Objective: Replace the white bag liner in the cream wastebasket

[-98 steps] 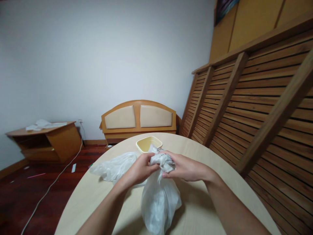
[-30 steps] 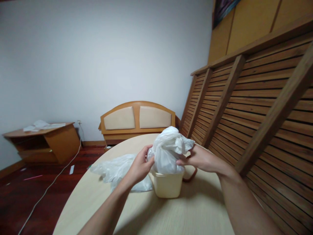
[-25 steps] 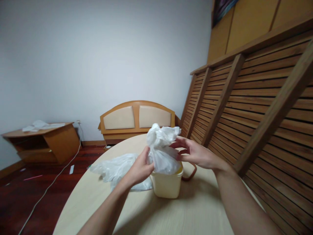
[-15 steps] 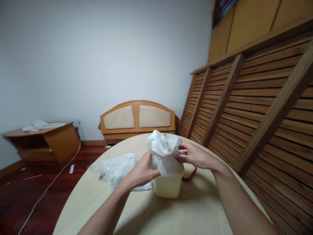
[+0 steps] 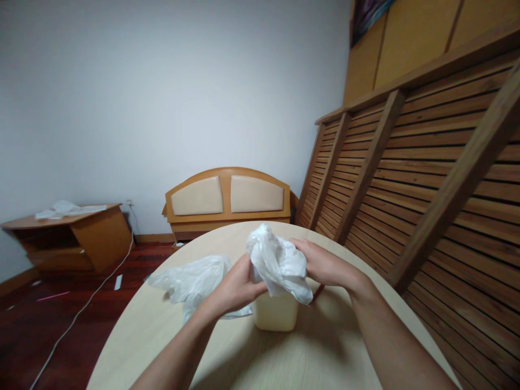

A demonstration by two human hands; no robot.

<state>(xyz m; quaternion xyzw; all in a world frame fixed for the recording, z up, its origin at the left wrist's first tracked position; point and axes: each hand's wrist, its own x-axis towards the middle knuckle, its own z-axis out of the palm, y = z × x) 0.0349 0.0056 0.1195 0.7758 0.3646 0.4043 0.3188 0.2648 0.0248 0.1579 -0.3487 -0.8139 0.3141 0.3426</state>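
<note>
Likely settling white bag (image 5: 276,262) into tub (image 5: 276,314), lower centre of frame. Left hand (image 5: 238,281) against bag, thumb spread; right hand (image 5: 327,264) alongside; fingertips hidden, can't tell grip. Next move calls for tucking folds.

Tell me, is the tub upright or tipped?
Upright: the tub rests base-down on the table, its front wall rising toward the bag over its rim.

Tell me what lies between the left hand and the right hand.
A bunched white plastic bag lies between the left hand and the right hand, partly hiding the cream tub; the head view shows this.
</note>
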